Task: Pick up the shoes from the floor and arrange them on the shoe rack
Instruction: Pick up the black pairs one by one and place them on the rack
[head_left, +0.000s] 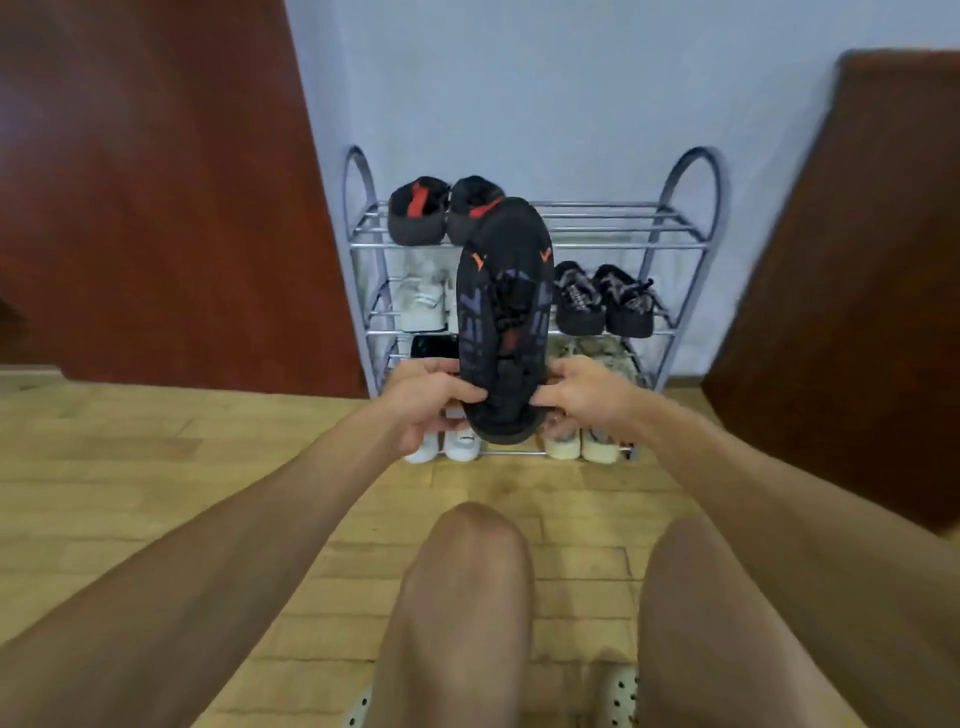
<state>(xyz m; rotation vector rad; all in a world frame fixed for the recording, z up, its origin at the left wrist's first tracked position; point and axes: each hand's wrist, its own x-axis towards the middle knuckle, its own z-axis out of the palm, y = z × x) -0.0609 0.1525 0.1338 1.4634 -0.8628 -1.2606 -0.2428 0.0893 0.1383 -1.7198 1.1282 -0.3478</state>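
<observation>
Held shoe (503, 317) before stocked rack (685, 244)

The shoe rack (530, 244) is shiny silver metal, made of thin smooth bars. The black shoe (501, 322) held up in the middle looks like soft, dull knit cloth with a matt rubbery edge. The floor (156, 493) is pale wood in small blocks, smooth with a low shine. The wall (545, 78) far behind is flat, matt paint. The door (156, 182) on the left is dark red-brown wood with a soft gloss.
</observation>
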